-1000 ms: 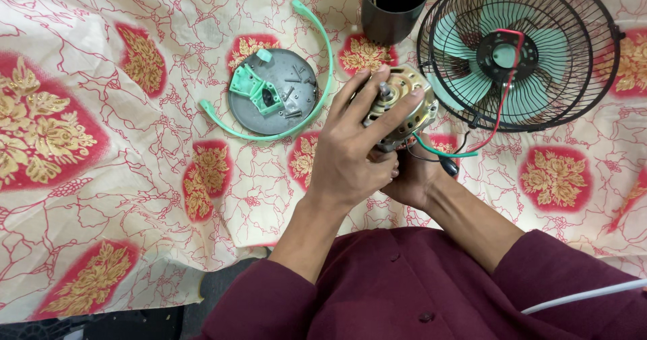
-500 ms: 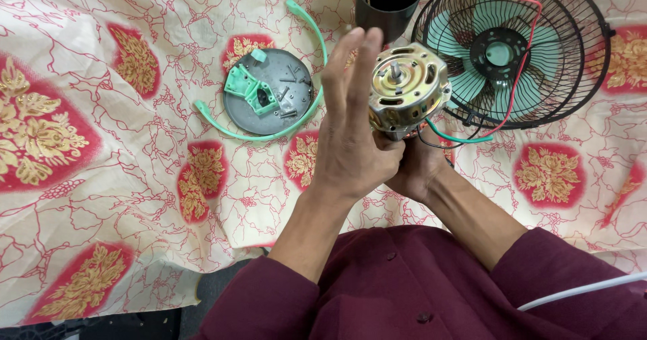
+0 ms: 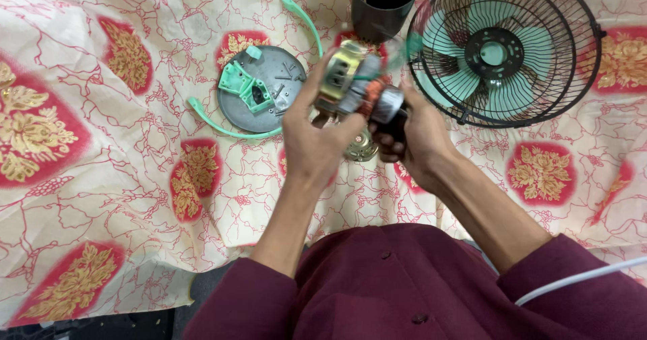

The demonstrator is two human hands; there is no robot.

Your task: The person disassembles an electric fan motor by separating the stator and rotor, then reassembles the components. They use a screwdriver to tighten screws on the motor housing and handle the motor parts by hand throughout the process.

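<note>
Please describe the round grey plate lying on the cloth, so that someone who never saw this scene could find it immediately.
Start at the big black fan cage with mint blades at the upper right of the patterned cloth, then move left past the dark cup. The grey plate lies flat there, left of the left hand. Unlike its neighbours, it is a solid disc bearing mint-green plastic parts, with a thin mint ring curving around it.

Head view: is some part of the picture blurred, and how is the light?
Head view: the motor held in the left hand and right hand is smeared by motion blur; the patterned cloth, grey disc and fan cage look sharp; light is soft and even, without glare.
</note>
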